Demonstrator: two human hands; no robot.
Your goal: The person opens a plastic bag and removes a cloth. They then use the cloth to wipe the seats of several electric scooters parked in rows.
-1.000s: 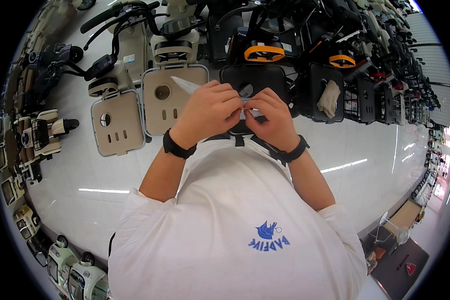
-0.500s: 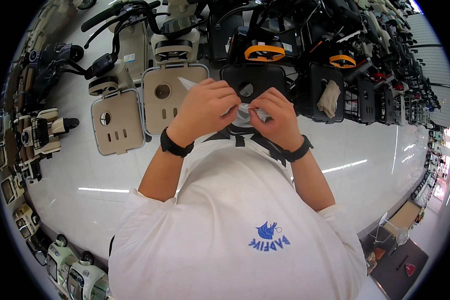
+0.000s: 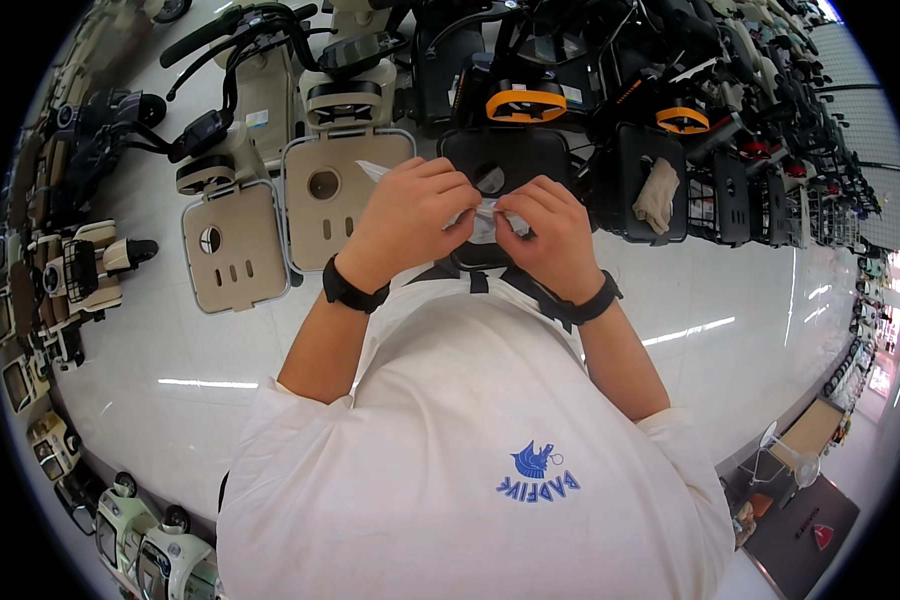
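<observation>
Between my two hands is a thin, crumpled piece of clear plastic film (image 3: 484,222). My left hand (image 3: 412,212) is closed on it, and a pale corner of the film sticks out past the knuckles. My right hand (image 3: 552,236) pinches the film's other side between thumb and fingertips. Both hands are close together in front of my chest, each wrist with a black band. Beyond them are a black rear rack (image 3: 515,160) with a round hole and a beige rack (image 3: 322,215) to its left. How the film is folded inside my left hand cannot be made out.
Another beige rack (image 3: 232,250) stands further left. On a black rack to the right lies a beige cloth (image 3: 657,197). Rows of scooters and bikes line the far side, with handlebars (image 3: 240,35) jutting out. A white fan (image 3: 802,468) stands at the lower right.
Both hands stay nearly in place on the film. The film between the fingers has shifted slightly in shape.
</observation>
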